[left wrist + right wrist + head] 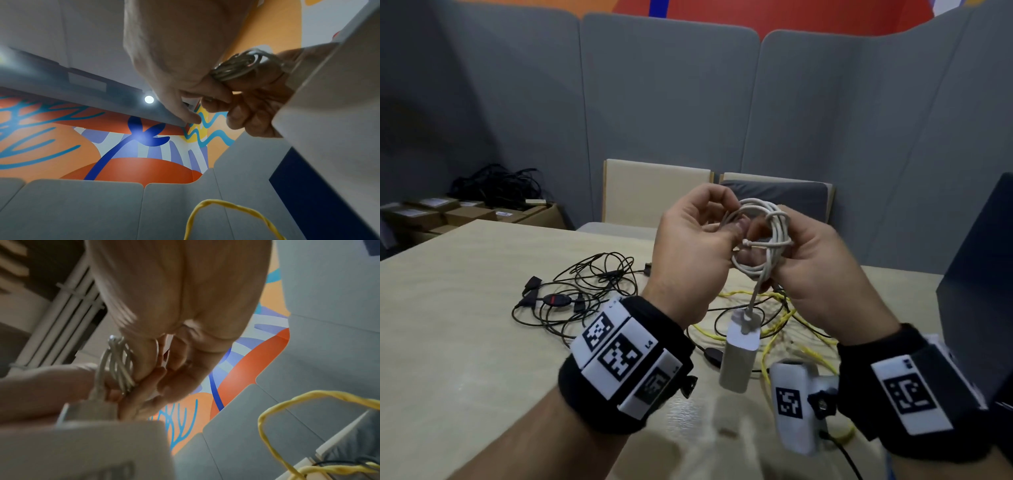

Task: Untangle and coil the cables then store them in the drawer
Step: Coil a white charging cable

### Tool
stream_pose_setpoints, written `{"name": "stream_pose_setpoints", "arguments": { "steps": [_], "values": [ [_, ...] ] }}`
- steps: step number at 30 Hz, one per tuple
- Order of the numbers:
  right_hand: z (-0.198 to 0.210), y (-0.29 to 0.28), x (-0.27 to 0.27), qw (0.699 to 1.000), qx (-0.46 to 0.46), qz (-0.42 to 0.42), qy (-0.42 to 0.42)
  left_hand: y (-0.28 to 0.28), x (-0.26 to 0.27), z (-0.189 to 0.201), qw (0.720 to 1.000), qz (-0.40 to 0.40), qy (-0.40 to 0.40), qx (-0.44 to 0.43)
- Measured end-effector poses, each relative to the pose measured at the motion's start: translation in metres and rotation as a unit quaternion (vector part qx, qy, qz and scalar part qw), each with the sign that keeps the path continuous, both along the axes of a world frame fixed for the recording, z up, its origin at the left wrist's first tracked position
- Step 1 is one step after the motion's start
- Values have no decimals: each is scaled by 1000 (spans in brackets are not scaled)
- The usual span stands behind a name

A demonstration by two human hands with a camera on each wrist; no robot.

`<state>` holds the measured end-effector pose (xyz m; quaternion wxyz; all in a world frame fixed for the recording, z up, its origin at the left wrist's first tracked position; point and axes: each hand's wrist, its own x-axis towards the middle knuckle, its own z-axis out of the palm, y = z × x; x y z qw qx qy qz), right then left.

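Above the beige table (465,342), seen from the head: holding the coiled white charger cable (760,240) in the air, left hand (688,246) pinching the loose end, right hand (822,274) curled around the loops. Hanging below, the white power adapter (739,349), probably heavy and pulling on the soft, springy coil. Lying below on the table, the black cables (585,287) and yellow cable (784,329), still tangled.

From the left wrist: pressing fingers (216,95) on the loops (234,68).

From the right wrist: gripping the bundle (119,366), open room all around.
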<state>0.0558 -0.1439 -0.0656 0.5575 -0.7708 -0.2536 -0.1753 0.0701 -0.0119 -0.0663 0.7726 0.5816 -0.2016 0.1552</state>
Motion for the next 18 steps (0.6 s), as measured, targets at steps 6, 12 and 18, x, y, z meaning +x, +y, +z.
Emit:
{"name": "stream_pose_setpoints", "arguments": {
  "steps": [6, 12, 18],
  "values": [
    [-5, 11, -6, 991, -47, -44, -115, 6, 1, 4, 1000, -29, 10, -7],
    [1, 6, -9, 979, -166, -73, -94, 25, 9, 8, 999, 4, 40, -32],
    [23, -9, -25, 941, -318, -82, -78, 40, 17, 9, 998, 18, 62, -23]
  ]
}}
